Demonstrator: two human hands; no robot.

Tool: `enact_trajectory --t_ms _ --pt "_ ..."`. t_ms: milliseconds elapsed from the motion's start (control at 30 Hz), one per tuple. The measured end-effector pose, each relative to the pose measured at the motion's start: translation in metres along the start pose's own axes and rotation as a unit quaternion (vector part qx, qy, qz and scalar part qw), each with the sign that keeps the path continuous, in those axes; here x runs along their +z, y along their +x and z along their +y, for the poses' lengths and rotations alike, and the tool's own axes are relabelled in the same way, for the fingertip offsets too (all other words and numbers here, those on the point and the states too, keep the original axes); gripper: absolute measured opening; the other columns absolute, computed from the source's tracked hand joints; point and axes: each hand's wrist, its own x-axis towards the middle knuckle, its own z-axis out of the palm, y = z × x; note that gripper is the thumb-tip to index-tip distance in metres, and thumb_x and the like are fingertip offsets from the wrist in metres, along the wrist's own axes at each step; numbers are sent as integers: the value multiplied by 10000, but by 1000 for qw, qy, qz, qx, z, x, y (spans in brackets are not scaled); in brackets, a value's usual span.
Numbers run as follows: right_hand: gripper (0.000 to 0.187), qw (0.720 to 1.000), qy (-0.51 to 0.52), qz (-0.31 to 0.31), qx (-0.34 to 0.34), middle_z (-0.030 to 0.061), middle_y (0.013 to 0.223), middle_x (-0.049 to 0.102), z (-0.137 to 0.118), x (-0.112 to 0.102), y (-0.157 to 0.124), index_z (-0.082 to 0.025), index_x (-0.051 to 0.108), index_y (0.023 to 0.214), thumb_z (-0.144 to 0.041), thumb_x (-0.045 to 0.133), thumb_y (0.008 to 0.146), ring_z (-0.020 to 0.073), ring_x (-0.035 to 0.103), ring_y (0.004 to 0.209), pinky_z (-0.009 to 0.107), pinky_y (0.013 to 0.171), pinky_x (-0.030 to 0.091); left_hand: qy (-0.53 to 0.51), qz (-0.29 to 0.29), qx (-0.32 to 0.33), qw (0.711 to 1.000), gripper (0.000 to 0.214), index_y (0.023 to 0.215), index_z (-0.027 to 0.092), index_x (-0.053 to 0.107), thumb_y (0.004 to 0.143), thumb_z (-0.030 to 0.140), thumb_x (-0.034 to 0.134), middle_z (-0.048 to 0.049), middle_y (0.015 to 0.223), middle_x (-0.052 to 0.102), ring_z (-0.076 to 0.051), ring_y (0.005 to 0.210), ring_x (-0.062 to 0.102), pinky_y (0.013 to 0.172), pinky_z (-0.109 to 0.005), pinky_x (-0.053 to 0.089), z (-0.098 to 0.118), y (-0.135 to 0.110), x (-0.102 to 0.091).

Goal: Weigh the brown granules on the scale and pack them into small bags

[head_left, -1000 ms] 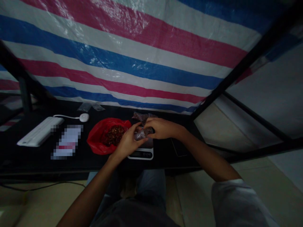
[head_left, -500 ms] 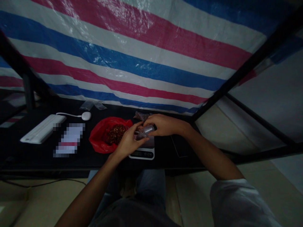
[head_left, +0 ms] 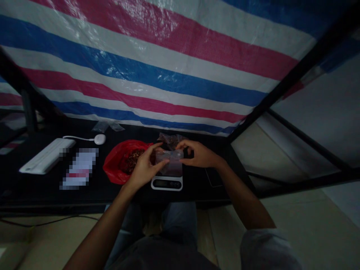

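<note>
A small clear plastic bag (head_left: 169,155) is stretched between my hands over the scale. My left hand (head_left: 144,165) pinches its left side, with the thumb in front and the fingers behind. My right hand (head_left: 201,153) has thumb and fingertips closed at its right edge. Below the bag is a digital kitchen scale (head_left: 167,183) with a white front and dark display. Left of it lies an open red plastic bag (head_left: 114,170) holding dried reddish-brown bits (head_left: 131,162), partly covered by my left hand. Clear bags with dark contents (head_left: 165,140) lie behind the scale.
On the black table (head_left: 92,198), a white power strip (head_left: 46,155) with a cord and round white piece (head_left: 99,139) lies left, beside a blurred-out phone-like item (head_left: 80,168). Thin clear bags (head_left: 108,126) lie at the back. A dark flat device (head_left: 214,178) is at right. A striped sheet (head_left: 146,75) hangs behind.
My hands have drawn apart, and the clear bag, bunched up before, now spreads flat between them. More of the scale shows. The camera view has shifted slightly.
</note>
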Motion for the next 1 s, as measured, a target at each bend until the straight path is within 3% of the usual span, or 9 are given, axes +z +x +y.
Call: enact_trajectory --t_ms 133,267,333,433,567,667,767,900,1000 --pt "439 992 99 41 60 73 1076 687 38 48 -8 -168 603 1142 -231 810 759 190 661 968 327 840 532 -67 61 -5 996 581 1340 182 507 855 446 687 -89 1138 666 -232 1053 676 974 -395 539 -4 4 -4" --pt "576 992 99 55 52 118 1218 673 44 72 -4 -175 587 1254 -213 838 737 231 657 1083 403 965 515 -125 41 -11 991 635 1395 189 445 880 494 659 -118 1208 651 -246 1115 663 1002 -409 528 -3 5 0" --pt "610 993 59 95 22 129 1306 637 33 64 -2 -194 583 1308 -268 838 760 248 632 1136 429 1004 494 -132 21 -14 991 662 1411 193 436 881 520 658 -122 1213 662 -248 1129 657 1006 -408 526 -1 4 1" --pt "426 992 21 122 -37 103 1253 640 9 43 -1 -216 629 1289 -319 727 887 230 620 1113 414 999 493 -145 -24 -13 989 710 1449 188 410 884 545 651 -121 1185 676 -247 1106 664 969 -397 542 3 4 2" --pt "267 994 -2 82 -75 75 1083 638 -12 26 0 -206 693 1179 -287 680 925 219 608 1031 384 943 501 -146 -71 -14 987 719 1460 182 415 874 504 679 -109 1158 682 -248 1073 675 959 -395 548 9 5 6" --pt "234 995 -14 68 -77 69 1048 623 -16 23 0 -207 700 1141 -271 689 916 215 600 977 376 890 502 -162 -107 -32 981 763 1499 178 375 867 466 688 -113 1137 705 -264 1045 697 942 -416 565 11 6 9" --pt "116 996 -23 29 -81 59 1017 633 -13 14 0 -201 727 983 -291 688 920 209 605 973 362 887 489 -147 -142 -34 978 812 1538 185 333 858 433 699 -135 1225 696 -272 1097 693 961 -421 563 11 8 6" --pt "94 996 -75 35 -31 40 903 645 -1 -17 -4 -180 720 894 -267 687 903 180 606 835 302 761 470 -20 -124 -11 992 637 1434 185 493 883 451 668 -141 1362 639 -278 1207 642 1012 -420 535 11 11 -21" --pt "73 972 -207 87 69 27 785 644 13 -46 -10 -183 722 866 -237 682 894 169 572 705 278 662 415 124 -135 -29 983 353 1087 198 697 960 472 515 -97 1113 745 -269 1024 697 944 -409 550 1 12 -55"
